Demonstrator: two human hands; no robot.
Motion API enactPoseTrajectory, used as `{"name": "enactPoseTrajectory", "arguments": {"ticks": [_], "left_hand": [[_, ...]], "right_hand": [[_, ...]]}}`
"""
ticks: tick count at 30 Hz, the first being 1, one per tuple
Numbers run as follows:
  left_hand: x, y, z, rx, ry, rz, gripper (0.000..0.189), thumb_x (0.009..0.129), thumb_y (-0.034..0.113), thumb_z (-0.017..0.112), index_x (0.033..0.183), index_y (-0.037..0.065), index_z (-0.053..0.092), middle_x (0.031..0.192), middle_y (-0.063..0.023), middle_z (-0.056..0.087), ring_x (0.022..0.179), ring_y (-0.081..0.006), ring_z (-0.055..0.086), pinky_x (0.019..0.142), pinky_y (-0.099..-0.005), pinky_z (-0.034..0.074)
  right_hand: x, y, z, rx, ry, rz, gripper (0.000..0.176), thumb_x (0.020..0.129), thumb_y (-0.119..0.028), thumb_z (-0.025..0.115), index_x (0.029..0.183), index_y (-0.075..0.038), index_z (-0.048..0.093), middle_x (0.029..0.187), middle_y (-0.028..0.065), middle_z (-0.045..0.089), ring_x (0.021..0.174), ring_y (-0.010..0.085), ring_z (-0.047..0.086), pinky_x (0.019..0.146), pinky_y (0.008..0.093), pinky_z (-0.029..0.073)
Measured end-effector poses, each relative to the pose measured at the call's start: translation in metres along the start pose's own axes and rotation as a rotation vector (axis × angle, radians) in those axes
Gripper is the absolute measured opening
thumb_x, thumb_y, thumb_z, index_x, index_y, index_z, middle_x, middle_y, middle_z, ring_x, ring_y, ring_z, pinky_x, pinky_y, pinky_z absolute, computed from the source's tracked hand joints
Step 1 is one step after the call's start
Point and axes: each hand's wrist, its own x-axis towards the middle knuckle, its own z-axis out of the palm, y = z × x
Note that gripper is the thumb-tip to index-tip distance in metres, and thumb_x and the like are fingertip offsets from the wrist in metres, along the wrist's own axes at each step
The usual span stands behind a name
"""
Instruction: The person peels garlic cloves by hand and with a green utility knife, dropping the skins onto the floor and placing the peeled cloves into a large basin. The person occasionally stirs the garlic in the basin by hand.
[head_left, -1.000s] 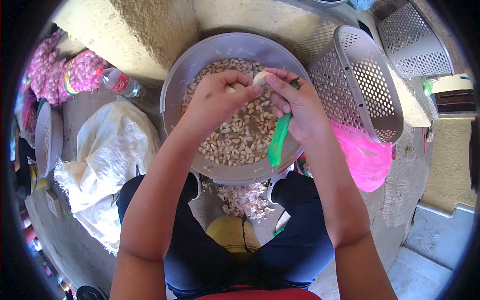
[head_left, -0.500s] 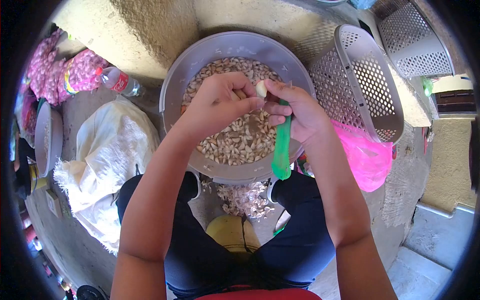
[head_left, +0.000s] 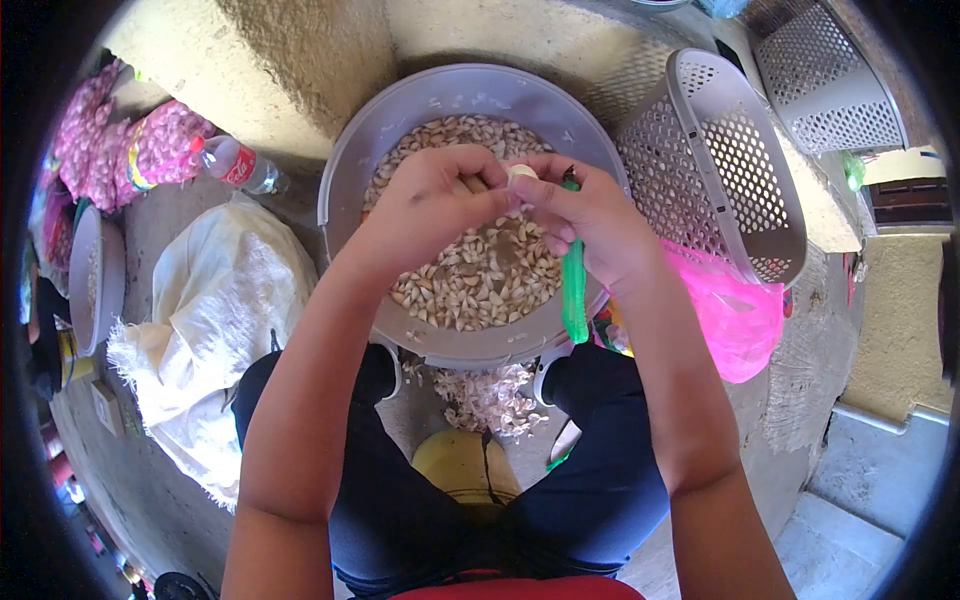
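Observation:
My left hand (head_left: 440, 205) is closed over the basin, thumb and fingers pinching a pale garlic clove (head_left: 521, 172). Part of another clove seems to show inside its curled fingers. Fingertips of my right hand (head_left: 595, 215) meet the same clove from the other side. That hand also grips a green-handled knife (head_left: 574, 295), the handle hanging down from the palm; its blade is mostly hidden by the fingers. Below both hands, a grey basin (head_left: 345, 180) holds many garlic cloves (head_left: 475, 285) in water.
Garlic peels (head_left: 490, 400) lie on the floor between my feet. To the left are a white sack (head_left: 220, 290), a Coca-Cola bottle (head_left: 238, 165) and net bags of garlic (head_left: 165, 155). On the right stand a perforated grey basket (head_left: 690, 160) and a pink plastic bag (head_left: 725, 315).
My right hand has moved slightly left and turned, its fingertips now closer to my left hand around the clove. The green handle has turned and looks narrower.

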Motion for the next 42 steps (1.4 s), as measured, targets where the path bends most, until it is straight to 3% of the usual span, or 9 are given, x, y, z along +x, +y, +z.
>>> {"name": "enactPoseTrajectory", "arguments": {"ticks": [4, 15, 20, 23, 28, 30, 33, 36, 42], "left_hand": [[0.002, 0.001, -0.008, -0.135, 0.078, -0.124, 0.015, 0.076, 0.019, 0.061, 0.073, 0.005, 0.056, 0.058, 0.0022, 0.049, 0.048, -0.0029, 0.04, 0.041, -0.0183, 0.026], [0.004, -0.003, -0.009, -0.26, 0.089, -0.254, 0.015, 0.079, 0.021, 0.058, 0.077, 0.007, 0.056, 0.058, 0.0018, 0.048, 0.045, -0.0027, 0.037, 0.04, -0.0185, 0.025], [0.002, -0.003, -0.008, -0.285, 0.033, -0.232, 0.016, 0.08, 0.024, 0.057, 0.079, 0.007, 0.057, 0.057, 0.0015, 0.048, 0.044, -0.003, 0.037, 0.04, -0.0185, 0.024], [0.003, -0.005, -0.01, -0.399, 0.001, -0.265, 0.017, 0.081, 0.024, 0.057, 0.08, 0.007, 0.057, 0.056, 0.001, 0.048, 0.043, -0.0034, 0.036, 0.038, -0.0188, 0.024], [0.003, -0.007, -0.002, -0.46, -0.066, -0.256, 0.018, 0.081, 0.024, 0.058, 0.079, 0.007, 0.057, 0.056, 0.0003, 0.048, 0.043, -0.004, 0.037, 0.037, -0.019, 0.024], [0.004, -0.008, 0.0, -0.463, -0.085, -0.258, 0.017, 0.081, 0.024, 0.058, 0.079, 0.007, 0.057, 0.056, 0.0002, 0.048, 0.043, -0.0041, 0.038, 0.037, -0.0188, 0.024], [0.004, -0.01, 0.0, -0.475, -0.084, -0.26, 0.017, 0.081, 0.023, 0.057, 0.079, 0.006, 0.057, 0.056, 0.0002, 0.048, 0.044, -0.0042, 0.039, 0.037, -0.0183, 0.025], [0.002, -0.009, 0.001, -0.498, -0.07, -0.278, 0.018, 0.082, 0.024, 0.055, 0.081, 0.006, 0.057, 0.058, 0.0008, 0.048, 0.046, -0.0045, 0.041, 0.037, -0.0179, 0.025], [0.004, -0.005, -0.011, -0.781, 0.047, -0.305, 0.027, 0.085, 0.029, 0.048, 0.093, 0.004, 0.054, 0.068, 0.0012, 0.049, 0.056, -0.0066, 0.046, 0.037, -0.017, 0.027]], "right_hand": [[-0.002, -0.007, -0.01, 0.226, -0.037, 0.035, 0.033, 0.077, -0.019, 0.064, 0.103, -0.002, 0.053, 0.077, 0.0008, 0.055, 0.043, 0.0024, 0.035, 0.039, 0.0178, 0.028], [-0.013, -0.03, -0.079, -0.129, 0.225, -0.147, 0.025, 0.077, -0.012, 0.056, 0.1, -0.002, 0.056, 0.082, 0.0029, 0.058, 0.044, 0.0029, 0.035, 0.04, 0.017, 0.03], [-0.023, -0.038, -0.135, 0.443, 0.916, -0.39, 0.038, 0.084, -0.018, 0.046, 0.12, -0.006, 0.041, 0.094, 0.0078, 0.056, 0.047, 0.0053, 0.032, 0.043, 0.0198, 0.033], [-0.022, -0.037, -0.119, 0.273, 1.011, -0.308, 0.038, 0.085, -0.018, 0.043, 0.122, -0.007, 0.039, 0.101, 0.0114, 0.055, 0.046, 0.0059, 0.032, 0.043, 0.0202, 0.034], [-0.014, -0.023, -0.039, -0.32, 0.224, -0.29, 0.031, 0.084, -0.021, 0.051, 0.112, -0.006, 0.05, 0.088, 0.003, 0.06, 0.049, 0.0017, 0.038, 0.039, 0.0169, 0.031], [-0.017, -0.021, -0.004, -0.667, 0.147, -0.294, 0.028, 0.077, -0.017, 0.058, 0.103, -0.004, 0.057, 0.091, 0.0087, 0.062, 0.066, 0.0132, 0.055, 0.064, 0.026, 0.045], [-0.009, 0.0, 0.009, -0.587, 0.165, -0.446, 0.028, 0.074, -0.017, 0.063, 0.098, -0.003, 0.059, 0.086, 0.0098, 0.062, 0.078, 0.017, 0.058, 0.073, 0.028, 0.044], [-0.007, 0.007, 0.011, -0.67, 0.231, -0.537, 0.025, 0.074, -0.015, 0.063, 0.094, -0.002, 0.06, 0.082, 0.0118, 0.062, 0.076, 0.0184, 0.059, 0.071, 0.0284, 0.045], [-0.014, 0.0, 0.009, -0.605, 0.263, -0.336, 0.018, 0.073, -0.016, 0.062, 0.085, -0.002, 0.063, 0.077, 0.0139, 0.062, 0.07, 0.025, 0.06, 0.067, 0.0317, 0.047]]}}
